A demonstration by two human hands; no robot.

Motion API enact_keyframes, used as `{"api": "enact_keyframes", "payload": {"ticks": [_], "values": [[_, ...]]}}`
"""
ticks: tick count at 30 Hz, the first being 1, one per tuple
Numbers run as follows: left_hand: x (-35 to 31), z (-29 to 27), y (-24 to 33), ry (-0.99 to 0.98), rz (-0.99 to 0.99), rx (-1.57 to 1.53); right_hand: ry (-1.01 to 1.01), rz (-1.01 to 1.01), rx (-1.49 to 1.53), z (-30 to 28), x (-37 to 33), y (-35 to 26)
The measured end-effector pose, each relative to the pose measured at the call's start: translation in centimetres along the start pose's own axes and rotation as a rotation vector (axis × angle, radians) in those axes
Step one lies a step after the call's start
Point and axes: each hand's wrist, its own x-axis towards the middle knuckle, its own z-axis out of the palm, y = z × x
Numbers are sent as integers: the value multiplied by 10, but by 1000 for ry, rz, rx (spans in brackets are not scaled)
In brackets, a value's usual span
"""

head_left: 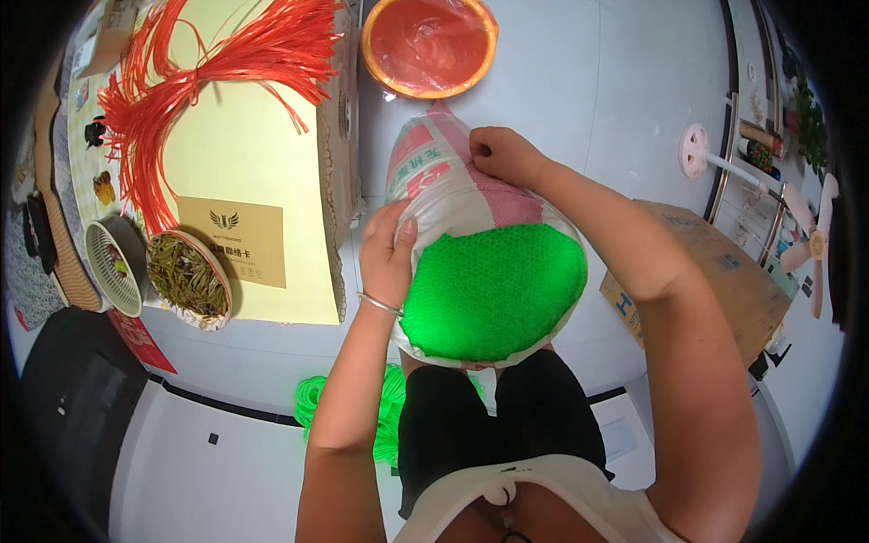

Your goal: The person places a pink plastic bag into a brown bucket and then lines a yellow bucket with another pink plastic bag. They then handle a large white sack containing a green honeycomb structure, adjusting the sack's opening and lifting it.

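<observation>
A white and pink woven sack (460, 196) stands in front of me, its near end filled with a bright green, net-textured mass (493, 290). My left hand (387, 253), with a bangle at the wrist, holds the sack's left side, thumb on top; some of its fingers are hidden. On the sack's upper right, the curled fingers of my right hand (507, 156) pinch the woven cloth. Just beyond the sack's far end sits an orange basin (495, 45) with clear plastic film in it.
To the left, a yellow-topped table (262, 167) bears a bundle of red strips (195, 77), a brown card envelope (262, 244) and a basket of dried stalks (188, 281). A cardboard box (724, 271) and a white fan (815, 237) stand right. Green cord (389, 412) lies behind my legs.
</observation>
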Motion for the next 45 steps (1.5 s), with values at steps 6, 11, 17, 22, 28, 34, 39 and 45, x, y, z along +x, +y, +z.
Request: {"api": "enact_keyframes", "payload": {"ticks": [6, 11, 17, 22, 28, 34, 39, 45], "values": [[7, 9, -27, 165, -494, -447, 48, -26, 24, 2, -2, 0], [19, -2, -39, -28, -505, -244, 61, -27, 64, 2, -1, 0], [22, -9, -7, 3, -291, -85, 72, -39, 110, 5, -1, 3], [-30, 0, 48, 206, 313, 463, 16, -9, 124, -7, -6, 3], [-45, -3, 11, 308, 158, 495, 369, -308, 58, -4, -93, -40], [-27, -13, -5, 292, 327, 439, 567, -459, -327, 12, -116, -16], [-20, -21, -6, 185, 354, 467, 548, -439, -242, 3, -107, -9], [3, -14, 13, 249, 428, 403, 464, -546, -364, -7, -92, -14]]}}
